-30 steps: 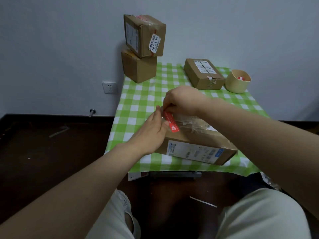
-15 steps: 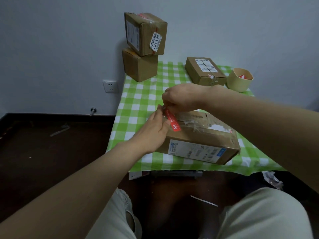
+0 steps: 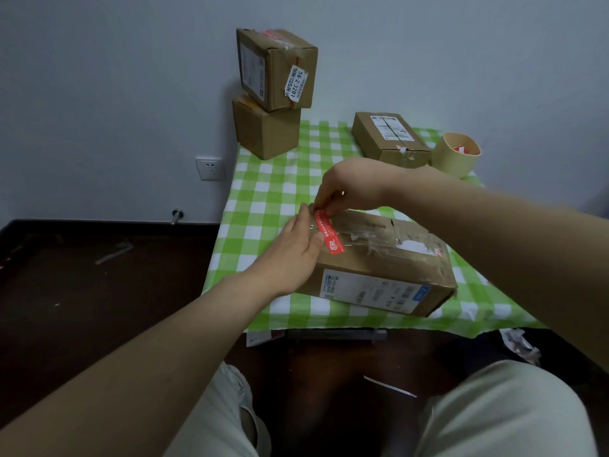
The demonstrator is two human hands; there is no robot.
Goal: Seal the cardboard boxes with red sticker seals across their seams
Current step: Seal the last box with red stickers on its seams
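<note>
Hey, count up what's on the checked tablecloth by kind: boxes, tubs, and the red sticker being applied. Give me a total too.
Cardboard boxes: 4
Round tubs: 1
Red sticker seals being applied: 1
Total: 6

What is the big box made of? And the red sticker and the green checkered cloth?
Box: matte brown cardboard, with shiny clear tape on top. Red sticker: thin paper or plastic film, slightly glossy; can't tell which. Cloth: probably soft fabric; it drapes and wrinkles at the edge.
</note>
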